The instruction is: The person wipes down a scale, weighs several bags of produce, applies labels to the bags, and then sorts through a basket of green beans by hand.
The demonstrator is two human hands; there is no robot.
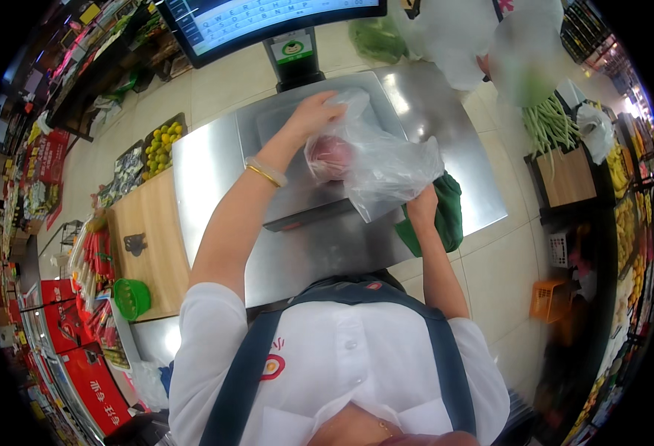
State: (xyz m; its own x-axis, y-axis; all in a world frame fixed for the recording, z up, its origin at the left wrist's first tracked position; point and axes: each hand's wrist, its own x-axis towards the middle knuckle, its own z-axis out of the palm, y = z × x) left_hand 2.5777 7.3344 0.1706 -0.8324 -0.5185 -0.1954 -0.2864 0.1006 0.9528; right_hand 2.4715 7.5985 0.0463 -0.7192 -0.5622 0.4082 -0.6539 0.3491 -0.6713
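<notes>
A clear plastic bag (394, 161) with a round reddish item (331, 156) inside lies over the flat platform of a weighing scale (299, 203). My left hand (318, 114) grips the bag's far end, beyond the reddish item. At its near right end, my right hand (423, 206) holds the gathered plastic; its fingertips are partly hidden. A dark green cloth or bag (449, 206) hangs by my right wrist at the counter's edge. What exactly the reddish item is, I cannot tell through the plastic.
The scale stands on a stainless steel counter (472, 173). Beyond it rises a touchscreen monitor (271, 22) on a black stand. At left are a wooden board (159, 223), a green basket (131, 299) and yellow-green citrus (162, 146). Long green beans (550, 125) lie at right, near another person's blurred hand (483, 66).
</notes>
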